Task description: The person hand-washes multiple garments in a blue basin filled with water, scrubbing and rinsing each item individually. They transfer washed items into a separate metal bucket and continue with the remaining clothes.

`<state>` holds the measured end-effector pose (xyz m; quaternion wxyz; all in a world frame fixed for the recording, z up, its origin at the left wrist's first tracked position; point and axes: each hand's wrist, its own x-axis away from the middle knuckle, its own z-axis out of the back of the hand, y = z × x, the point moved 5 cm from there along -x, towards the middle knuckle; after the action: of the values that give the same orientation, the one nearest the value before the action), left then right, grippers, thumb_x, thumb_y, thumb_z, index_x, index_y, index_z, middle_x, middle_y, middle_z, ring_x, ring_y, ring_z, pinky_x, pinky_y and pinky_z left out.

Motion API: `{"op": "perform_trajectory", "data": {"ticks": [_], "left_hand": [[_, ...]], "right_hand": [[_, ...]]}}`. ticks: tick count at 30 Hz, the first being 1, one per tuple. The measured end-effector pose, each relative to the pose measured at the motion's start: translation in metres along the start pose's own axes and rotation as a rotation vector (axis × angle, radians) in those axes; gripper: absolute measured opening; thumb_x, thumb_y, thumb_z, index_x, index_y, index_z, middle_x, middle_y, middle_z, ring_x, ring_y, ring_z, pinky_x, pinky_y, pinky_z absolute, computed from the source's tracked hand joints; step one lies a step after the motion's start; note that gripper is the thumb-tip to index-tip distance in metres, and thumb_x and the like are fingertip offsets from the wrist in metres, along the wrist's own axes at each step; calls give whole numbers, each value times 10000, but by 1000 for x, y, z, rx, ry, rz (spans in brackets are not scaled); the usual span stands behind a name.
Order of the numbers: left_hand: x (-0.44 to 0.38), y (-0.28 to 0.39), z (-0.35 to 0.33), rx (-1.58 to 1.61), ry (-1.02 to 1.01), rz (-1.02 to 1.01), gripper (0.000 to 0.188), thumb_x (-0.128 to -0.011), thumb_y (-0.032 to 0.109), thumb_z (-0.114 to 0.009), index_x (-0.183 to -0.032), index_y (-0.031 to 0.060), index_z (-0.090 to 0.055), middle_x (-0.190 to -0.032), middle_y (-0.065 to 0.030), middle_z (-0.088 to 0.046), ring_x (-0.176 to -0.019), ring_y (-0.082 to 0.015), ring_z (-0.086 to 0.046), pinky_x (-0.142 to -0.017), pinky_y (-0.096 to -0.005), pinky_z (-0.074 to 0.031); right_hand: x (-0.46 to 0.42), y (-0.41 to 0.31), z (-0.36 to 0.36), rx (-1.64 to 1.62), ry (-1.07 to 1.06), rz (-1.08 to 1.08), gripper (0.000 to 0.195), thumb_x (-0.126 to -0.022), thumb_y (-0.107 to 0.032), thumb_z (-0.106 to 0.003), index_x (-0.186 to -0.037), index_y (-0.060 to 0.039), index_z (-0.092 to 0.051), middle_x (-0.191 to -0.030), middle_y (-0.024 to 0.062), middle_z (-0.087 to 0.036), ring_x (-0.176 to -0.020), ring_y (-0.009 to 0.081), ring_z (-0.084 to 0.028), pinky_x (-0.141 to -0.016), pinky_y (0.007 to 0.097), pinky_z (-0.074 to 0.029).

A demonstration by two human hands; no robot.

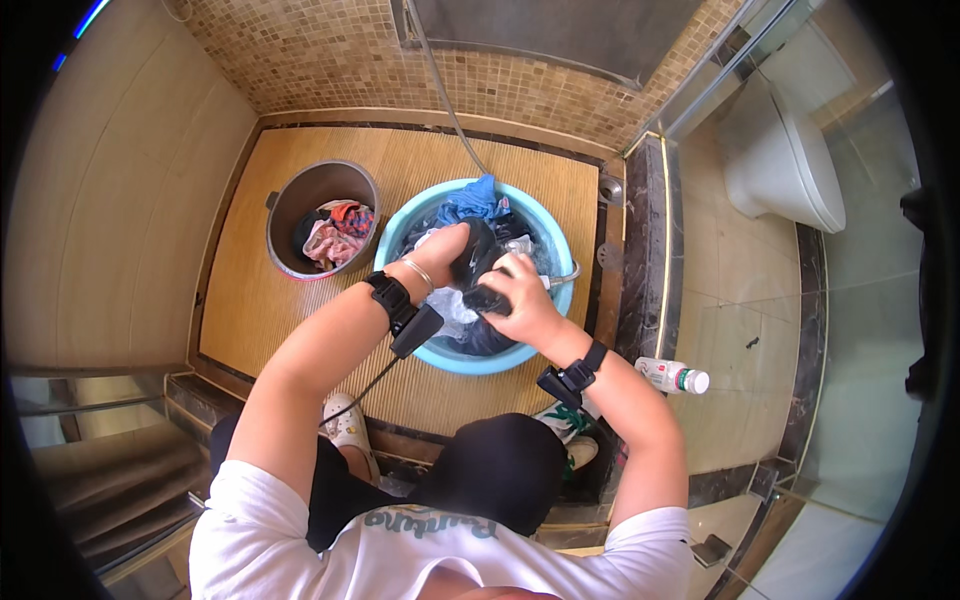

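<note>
Both my hands are over a light blue plastic basin (pixel 403 337) of water and wet clothes. My left hand (pixel 442 251) grips one part of a bunched black cloth (pixel 474 251); its fingers are partly hidden by the cloth. Close to its right, my right hand (pixel 519 292) is closed around another dark bunch of the fabric. A blue cloth (pixel 472 201) lies at the basin's far edge, partly over the rim. White cloth (pixel 452 306) shows in the water below my hands. A shower head's handle (pixel 559 280) rests over the right rim, with its hose running outside.
A dark bucket (pixel 290 199) holding pink, red and other clothes stands left of the basin on a ribbed tan floor (pixel 247 315). A white-capped bottle (pixel 671 376) lies on the stone sill at right. Beyond the sill is a toilet (pixel 787 161). A hose (pixel 446 97) hangs behind the basin.
</note>
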<state>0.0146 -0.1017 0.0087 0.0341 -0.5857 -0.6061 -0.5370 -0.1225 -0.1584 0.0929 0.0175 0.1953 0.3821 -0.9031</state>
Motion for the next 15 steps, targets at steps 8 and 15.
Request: {"op": "perform_trajectory", "data": {"ticks": [8, 15], "left_hand": [[1, -4, 10, -379, 313, -257, 405, -892, 107, -417, -1291, 37, -426, -1042, -159, -593, -870, -275, -636, -689, -391, -548], [10, 12, 14, -267, 291, -504, 328, -897, 69, -425, -1223, 60, -454, -1008, -94, -572, -881, -184, -589, -734, -311, -519]], "right_hand": [[12, 13, -37, 356, -253, 206, 394, -578, -127, -763, -949, -162, -638, -951, 63, -520, -899, 303, -505, -787, 397, -461], [38, 80, -34, -822, 104, -613, 541, -802, -249, -754, -1240, -63, -495, -1232, 66, -522, -1188, 236, -479, -1024, 382, -359]]}}
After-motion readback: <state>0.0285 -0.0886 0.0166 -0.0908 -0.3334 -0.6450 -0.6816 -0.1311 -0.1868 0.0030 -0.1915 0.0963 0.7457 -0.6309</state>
